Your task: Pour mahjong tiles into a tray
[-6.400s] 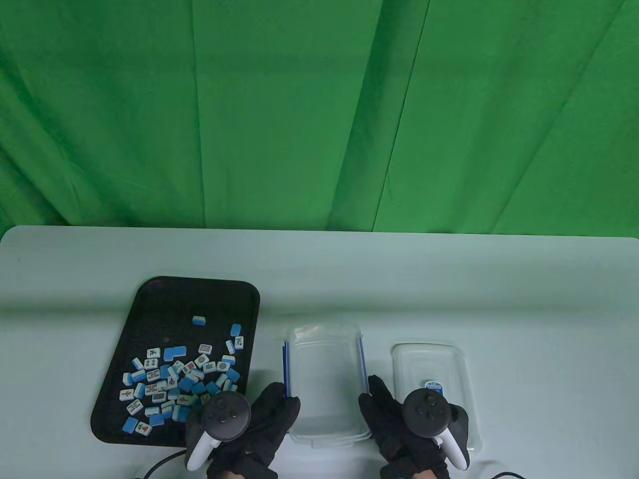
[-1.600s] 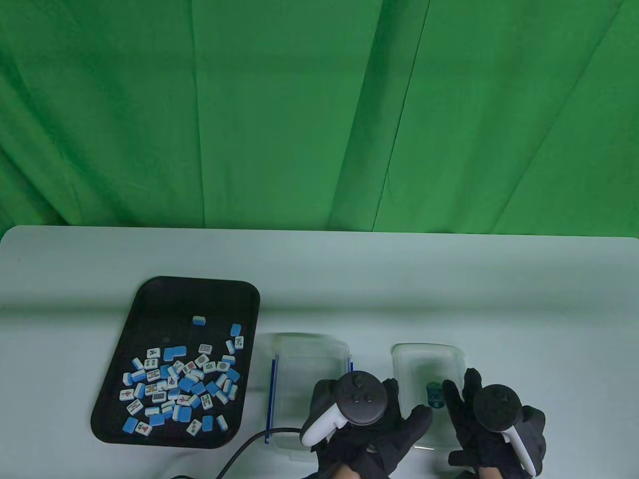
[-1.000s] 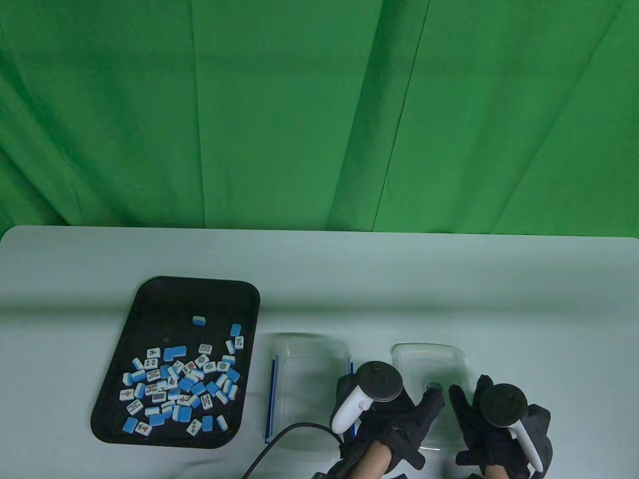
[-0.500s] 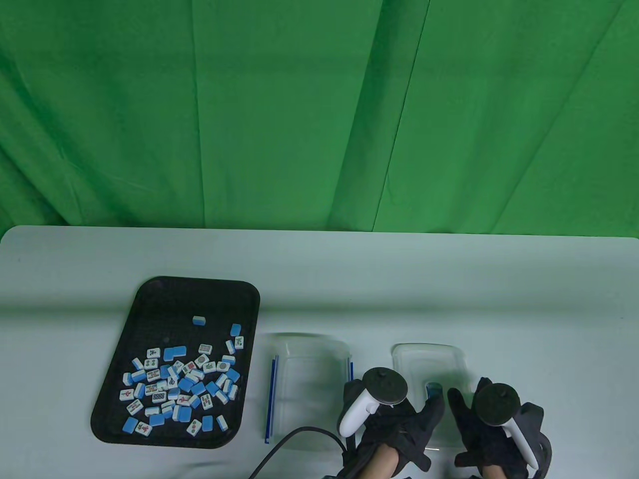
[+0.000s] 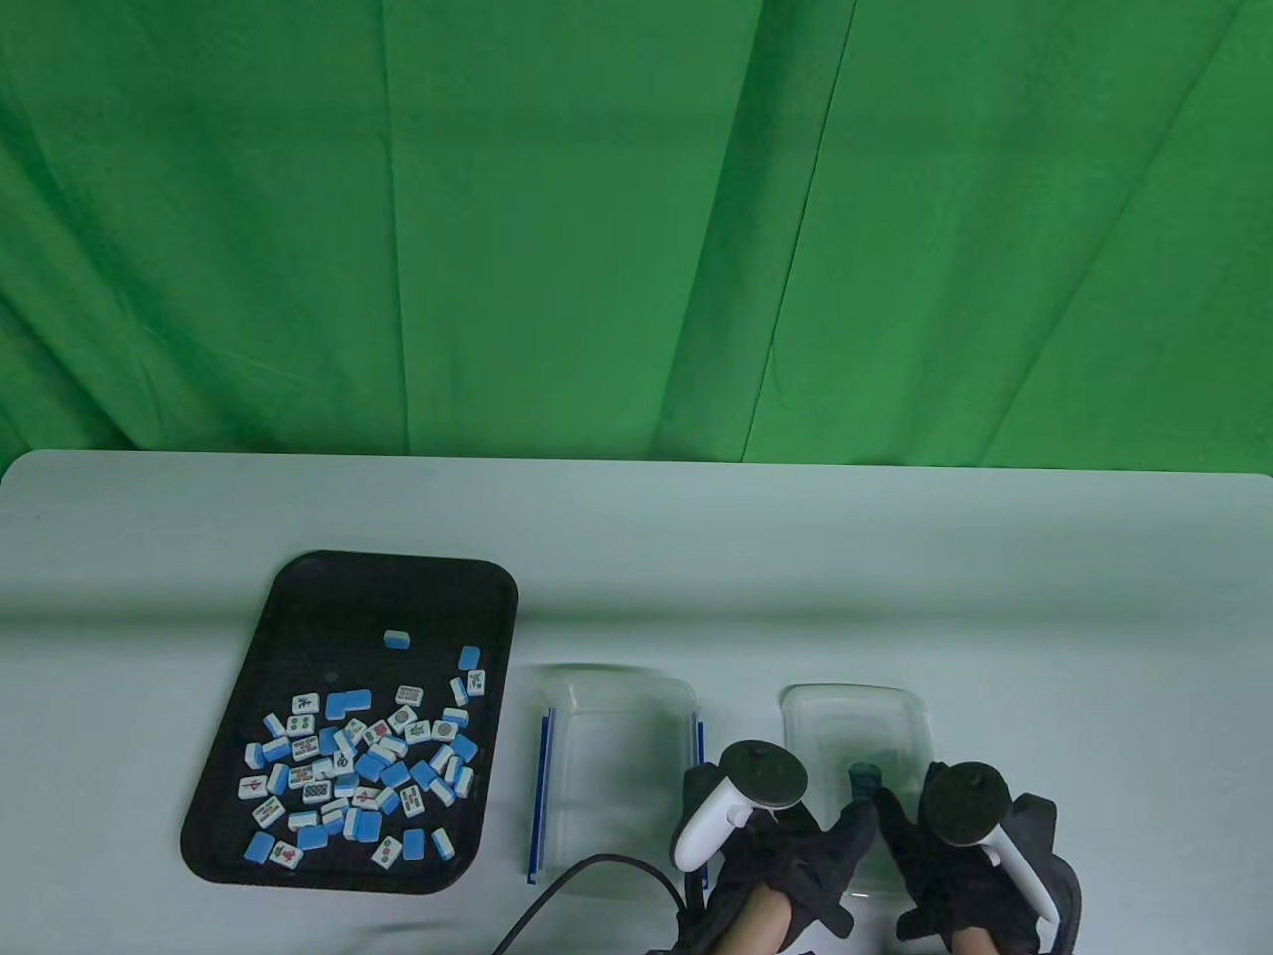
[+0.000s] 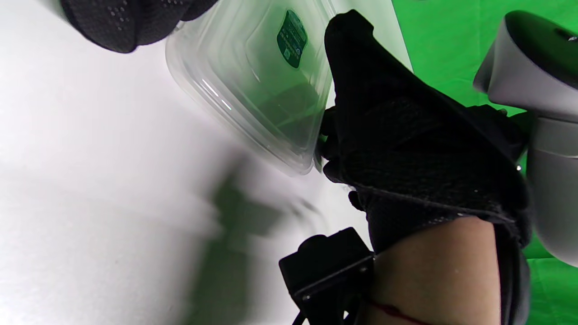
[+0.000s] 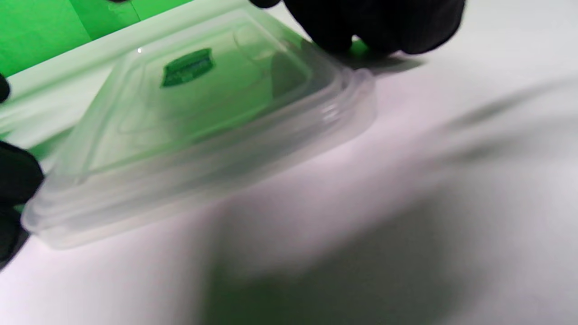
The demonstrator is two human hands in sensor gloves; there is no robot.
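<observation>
A black tray (image 5: 298, 572) at the left holds several blue-and-white mahjong tiles (image 5: 358, 766), heaped in its near half. An empty clear container (image 5: 612, 756) stands just right of the tray. Its clear lid (image 5: 855, 721) with a small label lies further right. My left hand (image 5: 845, 826) holds the lid's near left corner. My right hand (image 5: 910, 831) holds its near right side. In the left wrist view the lid (image 6: 253, 76) is tilted, with my right hand (image 6: 406, 135) gripping its edge. In the right wrist view the lid (image 7: 194, 104) is raised on one side off the table.
A black cable (image 5: 577, 880) loops on the table in front of the container. The container has blue strips (image 5: 542, 786) along its long sides. A green backdrop hangs behind the table's far edge.
Both hands left the container and went right to the lid; the container now sits further left. In the last second my right hand closed in on the lid, whose near end lifted slightly.
</observation>
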